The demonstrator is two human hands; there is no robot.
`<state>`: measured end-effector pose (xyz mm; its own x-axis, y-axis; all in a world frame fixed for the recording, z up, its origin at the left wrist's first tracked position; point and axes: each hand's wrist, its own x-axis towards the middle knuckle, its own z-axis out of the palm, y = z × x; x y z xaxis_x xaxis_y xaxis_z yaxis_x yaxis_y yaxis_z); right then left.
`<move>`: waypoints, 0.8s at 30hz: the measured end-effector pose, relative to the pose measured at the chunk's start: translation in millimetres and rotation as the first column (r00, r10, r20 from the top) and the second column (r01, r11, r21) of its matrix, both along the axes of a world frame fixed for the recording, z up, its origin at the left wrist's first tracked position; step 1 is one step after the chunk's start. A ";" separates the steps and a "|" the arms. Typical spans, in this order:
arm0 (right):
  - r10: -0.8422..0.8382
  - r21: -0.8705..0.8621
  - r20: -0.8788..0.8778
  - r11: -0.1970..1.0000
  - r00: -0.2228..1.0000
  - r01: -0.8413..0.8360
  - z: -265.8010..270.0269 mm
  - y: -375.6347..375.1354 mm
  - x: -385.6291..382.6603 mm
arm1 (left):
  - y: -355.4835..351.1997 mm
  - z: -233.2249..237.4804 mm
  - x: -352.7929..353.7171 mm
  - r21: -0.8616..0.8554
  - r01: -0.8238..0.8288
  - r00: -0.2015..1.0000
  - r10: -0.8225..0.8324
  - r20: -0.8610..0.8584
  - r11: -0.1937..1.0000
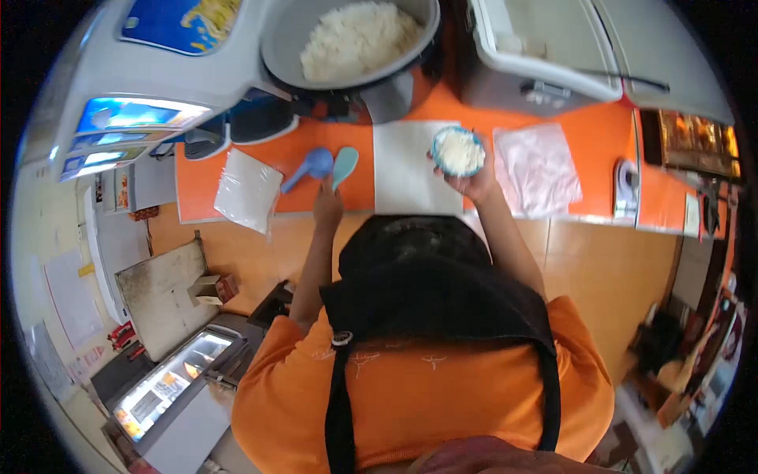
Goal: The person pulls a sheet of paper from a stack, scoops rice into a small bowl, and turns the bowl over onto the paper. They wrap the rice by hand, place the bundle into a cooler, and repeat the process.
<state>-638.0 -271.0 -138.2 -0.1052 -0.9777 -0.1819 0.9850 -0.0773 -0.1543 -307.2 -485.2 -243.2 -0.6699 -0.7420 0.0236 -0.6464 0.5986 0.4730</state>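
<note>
My right hand (475,183) is closed around a small blue-rimmed bowl (478,163), which is full of white rice (458,150). It holds the bowl above the right edge of a white sheet (403,170) on the orange counter. My left hand (328,207) is closed at the counter's front edge, on the handle end of a pale green rice paddle (345,163). Right beside the paddle lies a blue scoop (318,163), its handle pointing toward me. Fingertips of the left hand are mostly hidden.
A large pot (272,47) of cooked rice stands at the back, with a grey lidded cooler box (545,87) to its right. A plastic-wrapped white pack (246,189) lies at left, and pinkish plastic bags (538,170) at right. A stapler-like object (626,189) sits farther right.
</note>
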 end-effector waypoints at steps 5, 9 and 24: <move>-0.274 0.111 0.005 0.956 0.962 0.272 -44.6 23.2 26.0 | -19.5 -17.8 0.3 0.001 0.068 0.991 -0.068 0.118 0.998; -0.333 0.116 -0.021 0.936 0.943 0.333 -93.3 24.2 35.7 | -2.9 -5.0 -33.7 -0.198 0.127 0.991 -0.116 0.065 0.972; 0.487 0.179 -0.522 0.865 -0.700 0.468 -109.0 -28.1 99.6 | 27.5 -29.9 -79.8 -0.047 0.540 0.835 -0.528 0.155 0.840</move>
